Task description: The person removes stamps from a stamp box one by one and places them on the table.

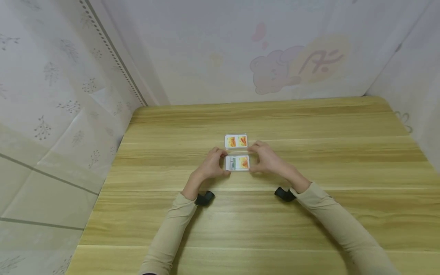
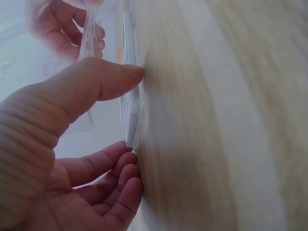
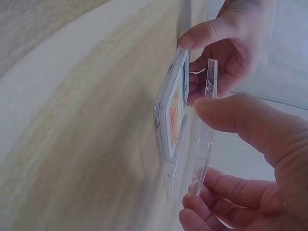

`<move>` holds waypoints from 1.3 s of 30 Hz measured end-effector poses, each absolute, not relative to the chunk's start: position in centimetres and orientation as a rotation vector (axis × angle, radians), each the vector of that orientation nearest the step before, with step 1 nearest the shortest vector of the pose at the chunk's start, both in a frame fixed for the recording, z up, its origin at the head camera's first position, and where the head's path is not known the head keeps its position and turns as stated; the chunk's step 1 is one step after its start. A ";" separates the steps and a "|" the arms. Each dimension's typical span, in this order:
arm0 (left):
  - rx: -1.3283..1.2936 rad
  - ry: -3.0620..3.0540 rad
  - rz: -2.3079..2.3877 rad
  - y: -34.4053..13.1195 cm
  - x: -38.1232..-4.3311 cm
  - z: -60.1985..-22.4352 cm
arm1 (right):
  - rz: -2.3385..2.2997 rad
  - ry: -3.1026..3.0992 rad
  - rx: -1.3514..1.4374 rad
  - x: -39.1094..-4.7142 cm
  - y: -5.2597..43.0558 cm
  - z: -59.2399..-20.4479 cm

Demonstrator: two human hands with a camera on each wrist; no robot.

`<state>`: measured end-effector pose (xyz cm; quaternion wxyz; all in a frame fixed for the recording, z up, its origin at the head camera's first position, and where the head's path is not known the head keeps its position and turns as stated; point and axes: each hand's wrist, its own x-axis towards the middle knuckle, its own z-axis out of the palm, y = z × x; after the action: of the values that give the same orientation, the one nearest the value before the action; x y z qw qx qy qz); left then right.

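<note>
A flat clear plastic case lies on the table, holding a white insert with a green-grey picture on its left and an orange one on its right. My left hand grips its left end, thumb at the near edge and fingers curled at the far side. Just above the case, my right hand pinches a thin transparent cover between thumb and fingers. The cover stands apart from the case in the wrist views; from the head it is hard to make out.
A second flat clear case with two orange pictures lies just beyond the first. The wooden table reaches a patterned curtain at the back. Black wrist mounts stick out from both sleeves.
</note>
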<state>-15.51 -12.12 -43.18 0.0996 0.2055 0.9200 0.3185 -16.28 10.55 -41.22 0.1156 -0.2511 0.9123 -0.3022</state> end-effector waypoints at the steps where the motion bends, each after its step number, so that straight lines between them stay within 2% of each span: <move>1: 0.609 2.719 0.941 -12.1 -15.5 -43.2 | -0.888 2.678 -0.743 -16.2 10.7 -41.2; 39: 0.595 2.713 0.946 -12.0 -15.5 -43.1 | -0.880 2.759 -0.716 -15.6 16.0 -40.9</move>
<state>-15.48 -11.97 -43.15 0.1037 0.2018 0.9196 0.3206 -15.62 16.00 -40.90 0.0793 -0.2392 0.9220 -0.2941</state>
